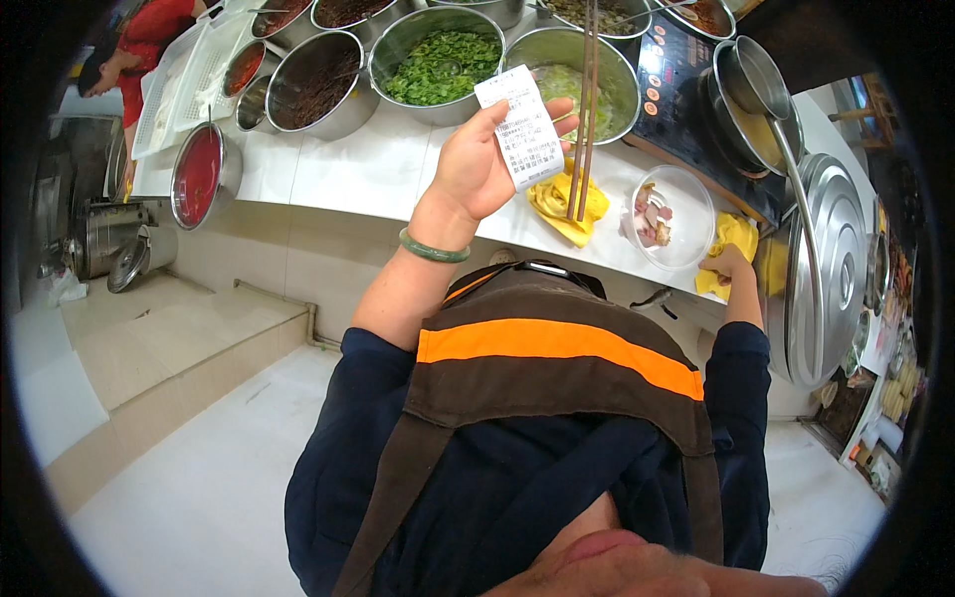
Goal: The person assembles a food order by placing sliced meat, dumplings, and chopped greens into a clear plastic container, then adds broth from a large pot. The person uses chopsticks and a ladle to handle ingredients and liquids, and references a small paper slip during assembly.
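Left hand (470,169): half open, raised before the counter (408,171); it held a printed paper slip (523,134) with the thumb at one edge and the fingers spread behind, print facing up. The grip suited reading, since little of the print was covered; light pressure would have kept the slip flat.

Right hand (734,265): lowered onto a crumpled yellow cloth (736,233) at the counter's edge; the fingers were partly hidden, so how tightly they closed could not be told.

Clear plastic bowl (693,217): round, just left of that cloth, holding chopped meat (652,221). Cloth and slip were best kept outside its rim.

Long chopsticks (584,124): one pair, laid across a steel pot of pale green slices (609,85), lower ends over a second yellow cloth (553,207); a careless sleeve could have knocked them.
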A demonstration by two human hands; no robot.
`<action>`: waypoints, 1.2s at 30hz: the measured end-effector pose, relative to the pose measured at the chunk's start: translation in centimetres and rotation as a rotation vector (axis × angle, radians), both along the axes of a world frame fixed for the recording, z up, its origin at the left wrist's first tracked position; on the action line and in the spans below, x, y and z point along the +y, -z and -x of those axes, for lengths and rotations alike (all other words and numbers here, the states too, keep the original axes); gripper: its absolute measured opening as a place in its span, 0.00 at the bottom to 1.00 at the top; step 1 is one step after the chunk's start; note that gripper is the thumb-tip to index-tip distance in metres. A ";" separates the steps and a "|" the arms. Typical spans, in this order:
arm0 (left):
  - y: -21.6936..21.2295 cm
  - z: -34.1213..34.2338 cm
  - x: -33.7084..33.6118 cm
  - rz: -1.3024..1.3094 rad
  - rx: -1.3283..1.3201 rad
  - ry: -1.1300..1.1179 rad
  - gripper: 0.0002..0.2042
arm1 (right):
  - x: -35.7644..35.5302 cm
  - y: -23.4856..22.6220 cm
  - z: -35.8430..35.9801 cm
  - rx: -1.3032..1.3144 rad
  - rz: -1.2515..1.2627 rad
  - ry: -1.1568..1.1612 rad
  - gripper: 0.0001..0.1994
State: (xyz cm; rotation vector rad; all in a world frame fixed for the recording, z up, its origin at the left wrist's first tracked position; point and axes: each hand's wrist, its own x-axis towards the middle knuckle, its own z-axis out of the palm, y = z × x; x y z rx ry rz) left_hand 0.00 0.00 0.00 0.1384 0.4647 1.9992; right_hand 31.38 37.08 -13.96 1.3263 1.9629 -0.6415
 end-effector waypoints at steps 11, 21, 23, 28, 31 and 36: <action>0.1 -0.5 0.6 -0.007 -0.010 -0.001 0.21 | 0.5 0.2 -0.4 0.011 -0.014 0.025 0.22; 0.0 -1.0 0.3 0.002 -0.006 -0.019 0.21 | 0.2 -0.3 0.1 0.000 -0.002 0.017 0.23; 0.0 -1.0 0.3 0.005 0.004 -0.018 0.21 | 0.1 -0.4 0.2 -0.011 0.001 0.026 0.23; 0.0 -1.1 0.3 0.013 -0.013 -0.025 0.21 | 0.1 -0.3 0.3 -0.031 0.013 0.020 0.24; 0.0 -1.1 0.4 0.019 -0.019 -0.030 0.21 | 0.0 -0.4 0.5 -0.044 0.013 0.022 0.24; 0.1 -1.1 0.5 0.007 -0.019 -0.029 0.21 | 0.1 -0.4 0.5 -0.046 0.018 0.026 0.22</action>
